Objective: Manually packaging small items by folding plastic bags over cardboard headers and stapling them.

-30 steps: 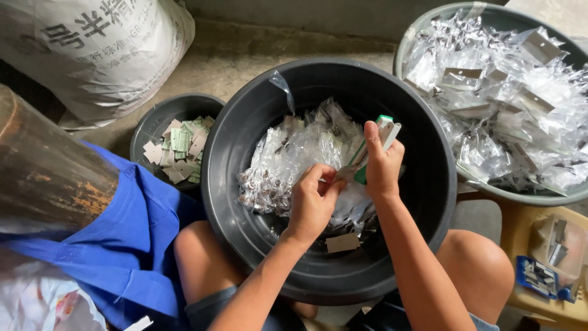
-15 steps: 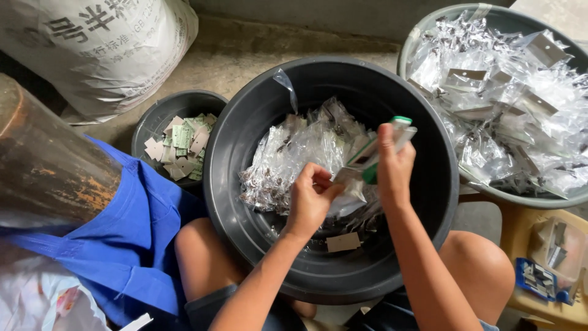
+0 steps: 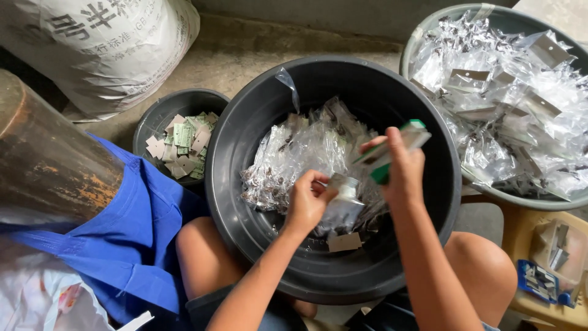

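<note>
A large black basin (image 3: 245, 202) rests between my knees, holding a heap of small clear plastic bags (image 3: 294, 153). My left hand (image 3: 306, 205) pinches one clear plastic bag (image 3: 343, 202) above the basin's near side. My right hand (image 3: 401, 175) is shut on a green-and-white stack of cards (image 3: 398, 144), lifted over the basin's right half. A loose brown card (image 3: 343, 242) lies on the basin floor below my hands.
A small black bucket (image 3: 153, 119) of brown and green cards stands left of the basin. A grey tub (image 3: 527, 196) full of packed clear bags is at the right. A white sack (image 3: 98, 49), blue cloth (image 3: 135, 245), rusty cylinder (image 3: 43, 165) and yellow stool (image 3: 545, 300) surround me.
My right hand has carried the card stack rightward, away from my left hand. The left hand has dropped slightly, keeping the plastic bag, which now hangs free between the hands.
</note>
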